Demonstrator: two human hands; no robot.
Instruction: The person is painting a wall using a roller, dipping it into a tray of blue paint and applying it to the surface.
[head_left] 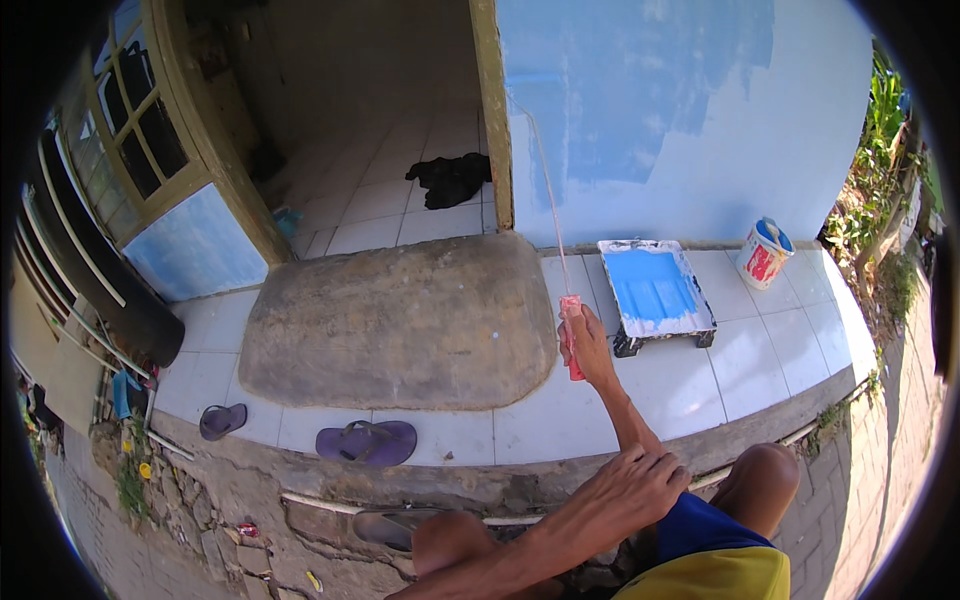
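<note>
My right hand (pixel 588 345) is wrapped round the pink-red handle of a paint roller (pixel 571 310). Its long thin rod slants up to the light blue wall (pixel 690 180), where the roller head rests near the door frame. Brighter, wetter-looking blue covers the upper part of that wall. My left hand (pixel 635 485) lies across my right forearm, its fingers bent over it and their tips hidden. To the right of my right hand stands a paint tray (pixel 656 288) with bright blue paint and smeared white edges. A small white and red paint bucket (pixel 765 256) sits farther right.
A raised cement slab (pixel 400 325) lies before the open doorway, on white tiles (pixel 680 385). Purple sandals (pixel 367 442) are along the porch edge. Black cloth (pixel 450 180) lies inside on the floor. A window shutter (pixel 140 110) stands left; plants (pixel 875 150) grow at right.
</note>
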